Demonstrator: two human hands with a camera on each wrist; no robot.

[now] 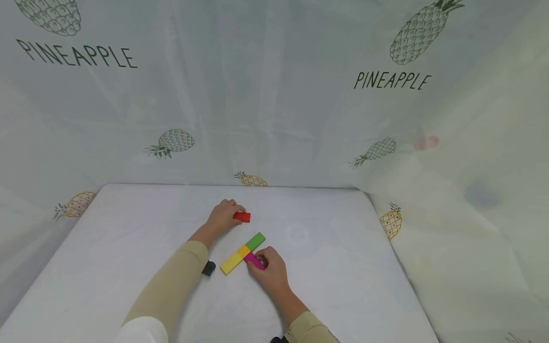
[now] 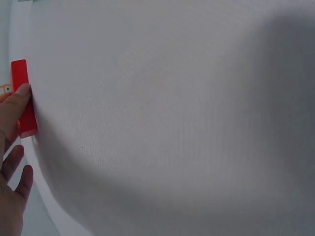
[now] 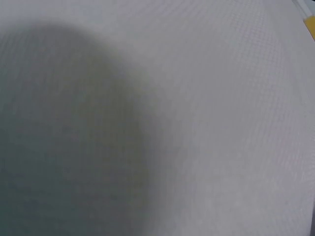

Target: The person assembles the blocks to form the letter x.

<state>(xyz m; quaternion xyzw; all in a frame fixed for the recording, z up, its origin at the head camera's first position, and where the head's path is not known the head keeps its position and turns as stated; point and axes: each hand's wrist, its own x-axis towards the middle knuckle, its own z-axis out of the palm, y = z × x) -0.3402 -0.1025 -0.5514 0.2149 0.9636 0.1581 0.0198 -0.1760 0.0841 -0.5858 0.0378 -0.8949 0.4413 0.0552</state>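
My left hand (image 1: 223,215) pinches a small red block (image 1: 244,217) towards the far side of the white table. In the left wrist view the thumb lies across that red block (image 2: 27,110), and other fingers stand apart from it. Nearer to me, a green block (image 1: 255,241), an orange block (image 1: 243,251) and a yellow block (image 1: 232,263) form one slanting row, end to end. A magenta block (image 1: 254,260) meets the row at the orange one, on its right. My right hand (image 1: 273,272) holds the magenta block between thumb and fingers; the right wrist view does not show this hand.
A white cloth covers the table (image 1: 343,267). Pineapple-printed curtain (image 1: 274,95) hangs behind it and along its sides. Small black devices sit at both wrists, one (image 1: 208,268) near the yellow block. A yellow-orange edge (image 3: 310,24) enters the right wrist view's corner.
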